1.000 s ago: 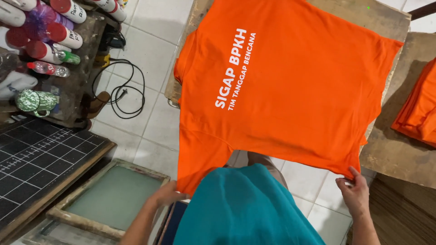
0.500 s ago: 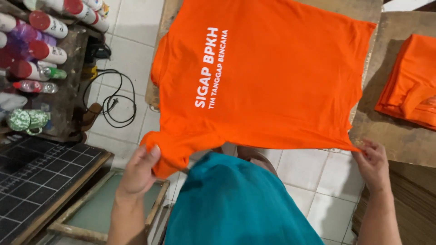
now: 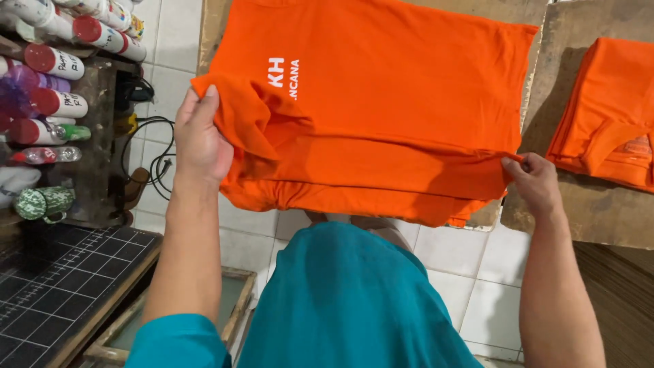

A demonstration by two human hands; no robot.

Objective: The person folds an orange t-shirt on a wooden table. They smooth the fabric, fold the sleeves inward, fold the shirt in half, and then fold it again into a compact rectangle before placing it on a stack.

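1. orange t-shirt (image 3: 395,102) is spread on a brown board (image 3: 531,13) and takes up most of the head view. white lettering is on its left part, and its near hem is folded up over the body, so the letters are partly covered.
2. wooden table (image 3: 593,204) is at right, with a stack of folded orange shirts (image 3: 606,116) on it, well apart from the hands.
3. black gridded mat (image 3: 48,286) is at lower left. a wooden screen frame (image 3: 231,313) is just beside it on the tiled floor.
4. a dark shelf at left holds white bottles with red caps (image 3: 58,65), with a black cable (image 3: 160,160) on the tiles near it.
5. left hand (image 3: 201,140) is closed on the shirt's left folded edge, fabric bunched under the fingers, held over the lettering side.
6. right hand (image 3: 535,180) is pinching the right end of the fold between thumb and fingers, at the board's edge.
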